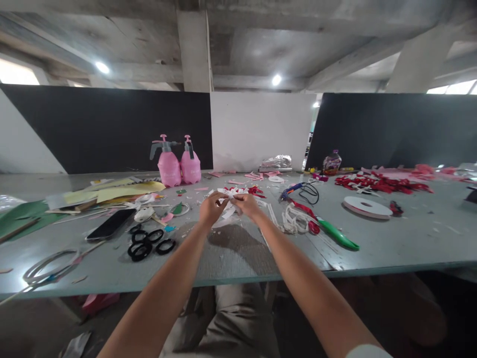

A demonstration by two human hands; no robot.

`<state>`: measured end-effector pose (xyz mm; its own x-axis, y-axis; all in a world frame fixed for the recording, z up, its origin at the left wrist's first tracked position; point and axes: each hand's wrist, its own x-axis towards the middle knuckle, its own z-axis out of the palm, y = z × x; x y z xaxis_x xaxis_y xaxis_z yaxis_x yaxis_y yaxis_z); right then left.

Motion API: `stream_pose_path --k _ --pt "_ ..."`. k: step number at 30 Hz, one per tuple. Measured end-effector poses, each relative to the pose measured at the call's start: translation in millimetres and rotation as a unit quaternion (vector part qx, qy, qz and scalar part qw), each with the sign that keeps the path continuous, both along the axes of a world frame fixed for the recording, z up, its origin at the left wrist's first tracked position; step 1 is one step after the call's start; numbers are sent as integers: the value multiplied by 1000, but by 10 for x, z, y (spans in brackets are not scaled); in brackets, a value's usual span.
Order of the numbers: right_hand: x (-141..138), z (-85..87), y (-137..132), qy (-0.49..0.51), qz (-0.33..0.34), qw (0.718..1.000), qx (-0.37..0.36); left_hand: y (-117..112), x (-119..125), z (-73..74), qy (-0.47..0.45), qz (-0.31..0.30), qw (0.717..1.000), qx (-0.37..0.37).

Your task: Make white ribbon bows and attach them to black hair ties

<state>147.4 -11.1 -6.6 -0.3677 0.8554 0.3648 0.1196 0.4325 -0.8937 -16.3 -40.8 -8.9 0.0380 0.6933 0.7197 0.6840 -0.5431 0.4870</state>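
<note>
My left hand (213, 209) and my right hand (248, 204) meet above the middle of the table. Both have their fingertips pinched on a small piece of white ribbon (229, 213), whose loose end hangs down between them. Just behind the fingers lies a pile of white and red ribbon pieces (255, 190), partly hidden by my hands. To the right of my right hand are a tangle of white cord (296, 219) and a blue glue gun (291, 191) with a black cable.
Two pink spray bottles (169, 168) stand at the back left. Black rings (141, 248) and a phone (112, 223) lie left. On the right are a green-handled tool (338, 234), a white ribbon spool (367, 207) and a red ribbon heap (382, 183). Panels close off the back.
</note>
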Motion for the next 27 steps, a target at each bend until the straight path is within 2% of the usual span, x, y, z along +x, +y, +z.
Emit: stream_pose_path --k 3,6,12,16,21,27 --pt "15 -3 -7 -53 -1 996 70 15 -35 -11 54 18 998 -12" --pt "6 -12 -17 -80 -1 994 76 35 -56 -27 86 29 996 -22" --pt "-40 -71 1 -56 -17 995 83 71 -62 -44 117 47 992 -11" --pt "-69 -125 28 -16 -21 998 48 90 -71 -49 97 44 994 -17" --pt "-90 -181 83 41 -33 999 -2 84 -84 -44 62 3 998 -26" --pt "-80 -187 64 26 -20 999 -1 95 -106 -65 68 6 997 -24"
